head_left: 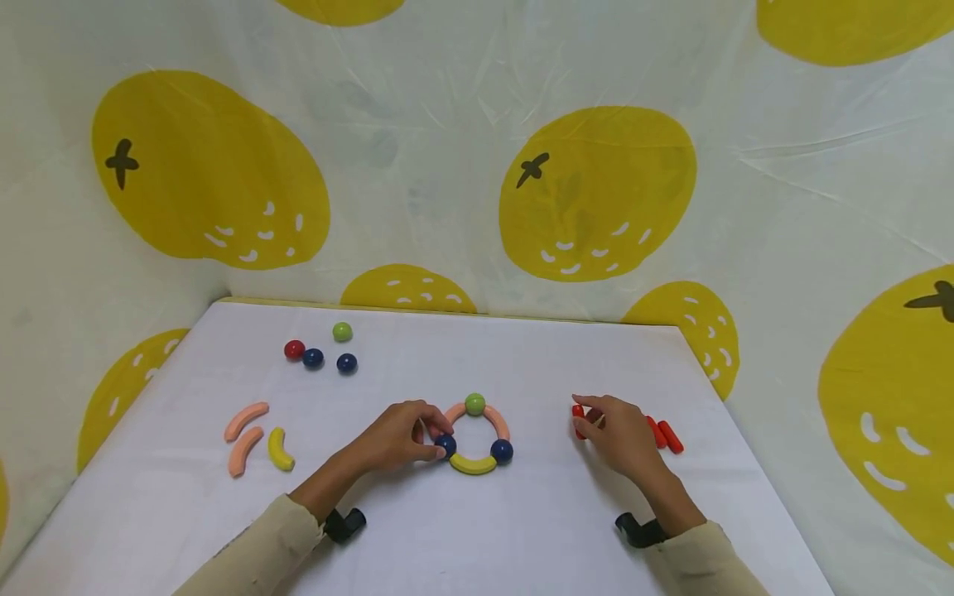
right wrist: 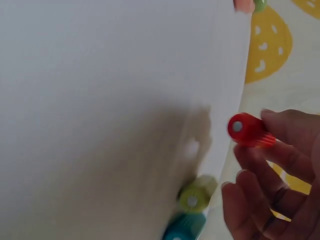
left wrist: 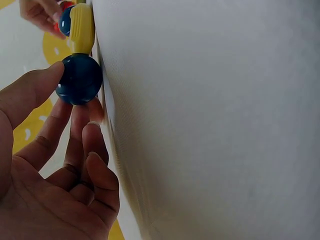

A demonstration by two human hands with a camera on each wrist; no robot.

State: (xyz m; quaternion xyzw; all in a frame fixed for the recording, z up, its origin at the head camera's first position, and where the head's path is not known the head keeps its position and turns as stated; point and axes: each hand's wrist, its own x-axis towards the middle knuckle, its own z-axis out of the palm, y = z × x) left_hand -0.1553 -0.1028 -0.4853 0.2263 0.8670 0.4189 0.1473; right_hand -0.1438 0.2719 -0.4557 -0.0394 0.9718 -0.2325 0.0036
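In the head view, a ring of curved bars and balls lies mid-table: a green ball (head_left: 474, 404) on top, peach bars (head_left: 498, 422) at both sides, a yellow bar (head_left: 473, 465) below, and a dark blue ball (head_left: 503, 451) lower right. My left hand (head_left: 406, 434) pinches the lower-left blue ball (left wrist: 79, 79) between thumb and fingers; this ball touches the yellow bar. Right of the ring, my right hand (head_left: 620, 432) holds a short red rod (right wrist: 250, 131) between thumb and fingers, above the table. A silver disc shows in the rod's end.
Red rods (head_left: 671, 437) lie right of my right hand. The right wrist view shows a yellow-green rod (right wrist: 196, 196) and a teal rod (right wrist: 185, 227). At left are loose peach bars (head_left: 244, 451) and a yellow bar (head_left: 279, 449). Behind them sit several balls, one red (head_left: 294, 350).
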